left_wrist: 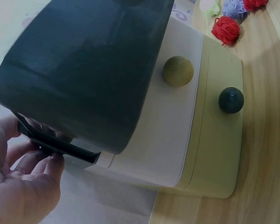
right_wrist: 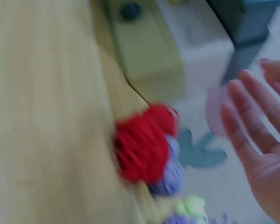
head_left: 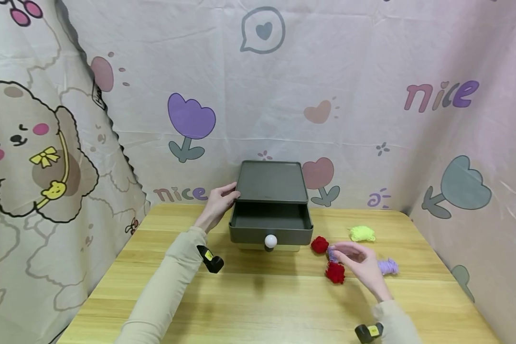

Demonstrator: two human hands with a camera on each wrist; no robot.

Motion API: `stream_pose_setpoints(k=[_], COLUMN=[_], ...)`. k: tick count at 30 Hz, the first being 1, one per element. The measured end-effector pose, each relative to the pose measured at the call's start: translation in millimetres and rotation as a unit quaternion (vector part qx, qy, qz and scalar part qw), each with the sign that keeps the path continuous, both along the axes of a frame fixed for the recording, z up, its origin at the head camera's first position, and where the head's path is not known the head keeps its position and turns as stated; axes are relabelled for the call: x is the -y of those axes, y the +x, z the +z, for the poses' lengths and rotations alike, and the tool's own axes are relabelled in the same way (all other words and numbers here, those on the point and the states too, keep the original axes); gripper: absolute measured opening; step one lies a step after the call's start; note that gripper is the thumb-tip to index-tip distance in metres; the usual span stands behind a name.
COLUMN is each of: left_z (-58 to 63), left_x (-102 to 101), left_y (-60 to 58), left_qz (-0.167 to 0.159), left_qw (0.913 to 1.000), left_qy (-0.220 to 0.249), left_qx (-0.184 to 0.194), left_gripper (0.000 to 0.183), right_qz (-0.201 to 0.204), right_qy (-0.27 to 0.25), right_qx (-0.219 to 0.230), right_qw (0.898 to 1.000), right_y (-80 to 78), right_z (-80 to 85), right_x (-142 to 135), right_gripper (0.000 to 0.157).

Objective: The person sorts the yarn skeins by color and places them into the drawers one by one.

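A small drawer cabinet [head_left: 273,181] stands at the back of the table, its dark grey top drawer [head_left: 249,236] pulled out, with a white round knob [head_left: 270,241]. My left hand [head_left: 218,205] grips the dark frame of the cabinet at its left side, thumb and fingers on either side of the edge. Lower down are a white drawer [left_wrist: 151,140] and a yellow-green drawer [left_wrist: 219,144], both pushed in. Over the yarn at the right, my right hand [head_left: 361,262] holds nothing, its fingers relaxed. Beside it lie two red yarn balls [head_left: 335,273] and a purple yarn ball [head_left: 332,254].
Further right sits another purple yarn bundle [head_left: 388,266], partly behind my right hand. A neon yellow yarn bundle [head_left: 362,233] lies behind it, towards the back. The wooden table [head_left: 241,306] meets a patterned cloth [head_left: 352,57] hung around its back and sides.
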State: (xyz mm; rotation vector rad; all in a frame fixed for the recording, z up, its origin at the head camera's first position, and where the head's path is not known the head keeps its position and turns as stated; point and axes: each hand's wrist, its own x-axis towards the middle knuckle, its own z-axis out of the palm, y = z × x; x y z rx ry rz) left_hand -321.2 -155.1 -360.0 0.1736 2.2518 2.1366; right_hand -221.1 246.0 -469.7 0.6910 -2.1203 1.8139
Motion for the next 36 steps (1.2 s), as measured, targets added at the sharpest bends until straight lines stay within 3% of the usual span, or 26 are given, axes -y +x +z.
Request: stream_pose_setpoints(k=[4,13,17,22,29,36], left_z=[0.1,0.0,-0.4,-0.7,-0.8,-1.1], left_x=[-1,-3,-3,-3,-3,-2], left_y=[0.5,1.2,0.3,0.2,-0.1,-0.8], left_qz=[-0.004,-0.004,-0.001,-0.003,-0.004,-0.007], left_qw=[1.0,0.9999,0.9999,0.9999,0.9998,0.9997], left_qy=[0.009,0.01,0.011,0.013,0.018,0.022], left_qx=[-0.002,0.0,0.001,0.003,0.002,0.0], left_gripper=[0.056,0.056,0.056,0.056,0.056,0.056], right_qz=[-0.03,-0.1,-0.162,-0.22,-0.224,-0.211], right_qy=[0.05,0.03,0.072,0.11,0.134,0.187], right_qx=[0.002,-0.009,-0.016,0.031,0.099,0.105], right_qw=[0.998,0.995,0.984,0.969,0.96,0.954], right_y=[2.5,8.6,12.0,17.3,20.2,17.4], right_z=[1.1,-18.4,-27.2,-37.0,-47.4,-54.7], right_x=[-26,-78,-94,-111,-124,-130], right_gripper=[0.028,0.031,0.034,0.045,0.058,0.058])
